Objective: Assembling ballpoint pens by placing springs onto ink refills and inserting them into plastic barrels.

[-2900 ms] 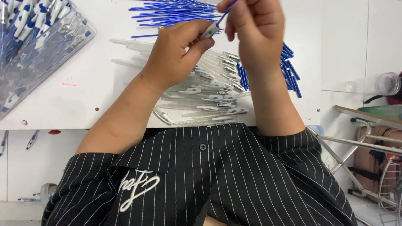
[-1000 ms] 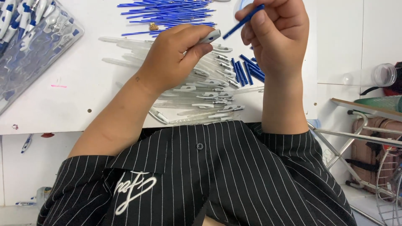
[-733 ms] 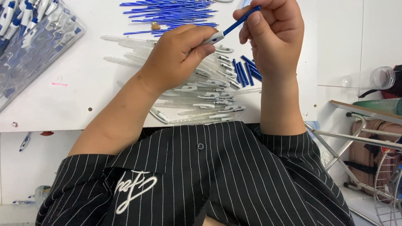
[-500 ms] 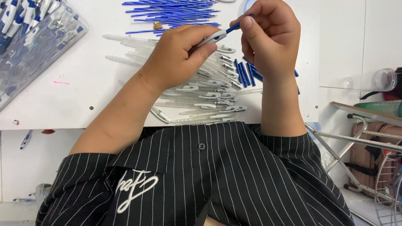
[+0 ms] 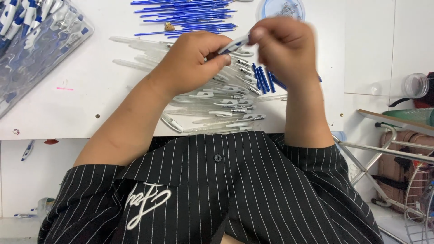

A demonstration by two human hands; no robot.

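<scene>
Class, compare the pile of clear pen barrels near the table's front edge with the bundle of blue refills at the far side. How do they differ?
The clear pen barrels are see-through and thick; the blue refills are solid blue and thin. The barrels lie close to the person, partly under the left hand and right hand; the refills lie beyond both hands. Both are loose heaps, lying roughly crosswise on the white table.

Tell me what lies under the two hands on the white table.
Under the left hand and right hand lies a heap of clear pen barrels and loose blue refills. The hands cover the heap's middle.
</scene>
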